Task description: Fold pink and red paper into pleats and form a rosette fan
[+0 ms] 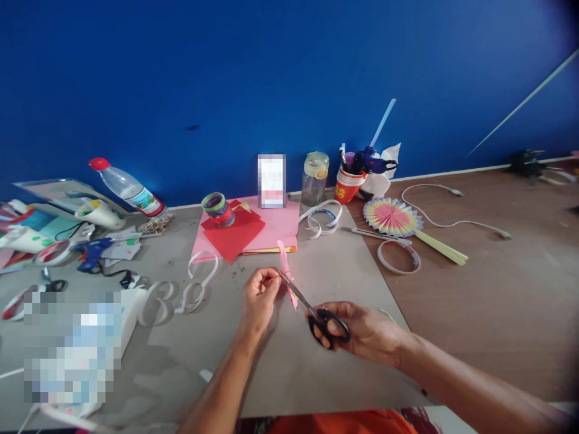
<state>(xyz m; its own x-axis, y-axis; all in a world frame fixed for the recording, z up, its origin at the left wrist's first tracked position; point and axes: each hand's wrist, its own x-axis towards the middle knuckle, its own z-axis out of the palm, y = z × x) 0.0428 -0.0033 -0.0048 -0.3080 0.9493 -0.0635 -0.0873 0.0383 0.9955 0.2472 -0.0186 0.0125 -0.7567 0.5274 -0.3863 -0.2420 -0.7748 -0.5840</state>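
My right hand (pixel 362 328) is wrapped around the black-handled scissors (pixel 328 328), with fingers through the loops. Their blades (pixel 296 290) point up and left and reach the fingertips of my left hand (pixel 260 298). That hand is closed in a pinch on a small red piece (pixel 274 278), seemingly paper and mostly hidden by the fingers. Just behind the blades, a narrow pink paper strip (pixel 284 256) lies on the grey mat (pixel 344 271). Beyond my hands, a red paper sheet (pixel 230 238) rests on pink paper (pixel 275 226).
Tape rolls (pixel 217 208) sit on the red paper. At the back stand a glass jar (pixel 315 181) and a red paper cup (pixel 348 184) of tools. A pleated paper fan (pixel 393 217) and a cable (pixel 452 223) lie right. Left are a bottle (pixel 136 196) and a glue gun (pixel 93 253).
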